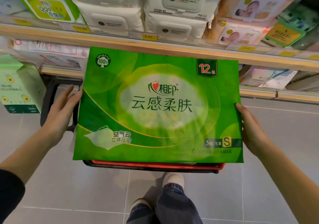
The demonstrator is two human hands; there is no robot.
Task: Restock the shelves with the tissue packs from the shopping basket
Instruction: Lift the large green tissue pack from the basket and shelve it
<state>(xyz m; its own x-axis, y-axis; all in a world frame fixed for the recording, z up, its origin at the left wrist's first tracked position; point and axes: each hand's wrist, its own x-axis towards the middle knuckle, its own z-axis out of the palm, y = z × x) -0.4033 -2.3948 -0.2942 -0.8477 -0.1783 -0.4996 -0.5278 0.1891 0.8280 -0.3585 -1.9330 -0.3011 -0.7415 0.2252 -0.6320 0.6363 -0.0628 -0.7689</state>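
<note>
A large green tissue pack point(158, 106) with white and gold print fills the middle of the view, face up, above the red and black shopping basket point(155, 165). Only the basket's near rim and part of its black frame at the left show; its inside is hidden by the pack. My left hand point(63, 110) presses flat against the pack's left edge with fingers extended. My right hand point(250, 129) presses against the right edge, fingertips at its upper right side. The pack is held between both palms.
Wooden shelves point(120, 41) run across the top, stocked with white, green and pink wet-wipe packs and yellow price tags. A pale green avocado-print box point(19, 85) stands at the left. My legs and shoes point(172, 180) are on the grey tiled floor below the basket.
</note>
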